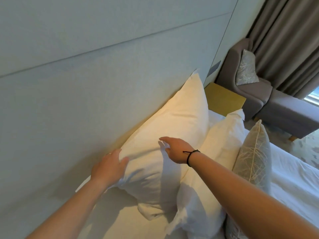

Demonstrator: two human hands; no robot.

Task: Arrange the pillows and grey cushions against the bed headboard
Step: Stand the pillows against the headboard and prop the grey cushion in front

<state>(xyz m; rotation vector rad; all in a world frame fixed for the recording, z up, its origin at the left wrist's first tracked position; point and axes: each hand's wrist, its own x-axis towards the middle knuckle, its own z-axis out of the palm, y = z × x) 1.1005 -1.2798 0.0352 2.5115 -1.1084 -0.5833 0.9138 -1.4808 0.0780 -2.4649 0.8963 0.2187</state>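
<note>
My left hand (110,165) rests on the near end of the big white pillow (165,135), fingers relaxed and laid over its edge where it meets the headboard (86,94); there is a ring on one finger. My right hand (174,150) hovers just above the front face of the same pillow — fingers spread and loose, gripping nothing, its shadow falling on the cloth beneath. A dark cord band (190,156) circles that wrist.

The big pillow leans upright against the pale padded headboard, its far corner poking up along the panel. In front of it stands a second white pillow (222,145), tilted back and touching the first. In front of that one, a grey cushion (253,157) with a pale branch-like pattern stands on its edge, pressed against the second pillow. All three sit on the white bed sheet (296,183), which stretches off to the right.

Beyond the far end of the pillows is a yellowish bedside table (224,99), just beside the headboard. Past it stands a grey armchair (245,94) with another patterned cushion (246,68) propped in its seat, and a grey footstool (293,112) close by. Heavy brown curtains (284,40) hang behind the chair — a strip of bright window (313,98) shows at their lower edge.
</note>
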